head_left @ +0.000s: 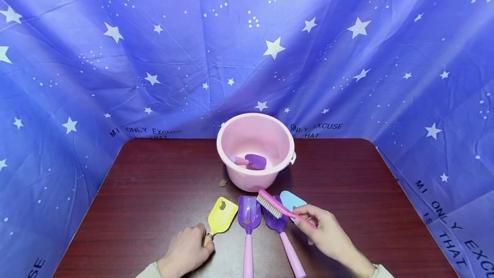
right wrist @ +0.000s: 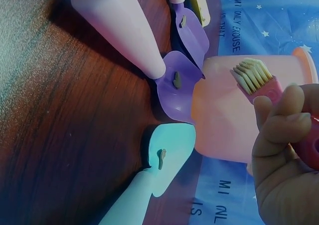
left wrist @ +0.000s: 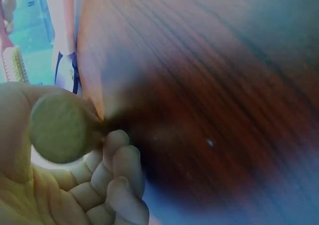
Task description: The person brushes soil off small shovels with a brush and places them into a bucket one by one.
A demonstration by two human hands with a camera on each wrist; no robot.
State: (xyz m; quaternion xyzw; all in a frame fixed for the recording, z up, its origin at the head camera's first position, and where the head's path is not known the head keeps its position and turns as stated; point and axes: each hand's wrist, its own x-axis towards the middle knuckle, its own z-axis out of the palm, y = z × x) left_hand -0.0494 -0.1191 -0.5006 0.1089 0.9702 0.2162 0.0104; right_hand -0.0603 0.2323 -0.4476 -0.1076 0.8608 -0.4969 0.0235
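Observation:
My left hand grips the wooden handle of a yellow toy shovel, whose blade carries a small brown piece. In the left wrist view the round handle end shows between thumb and fingers. A pink brush with pale bristles is pinched in my right hand, its head above two purple shovels. The left purple shovel and the right purple shovel have pink handles. Beneath the right hand lies a light-blue shovel. Brown pieces rest on these blades too.
Behind the shovels stands a pink bucket holding a small purple shovel with a pink handle. One brown piece lies on the dark wooden table left of the bucket. A blue starry curtain surrounds the table's back and sides.

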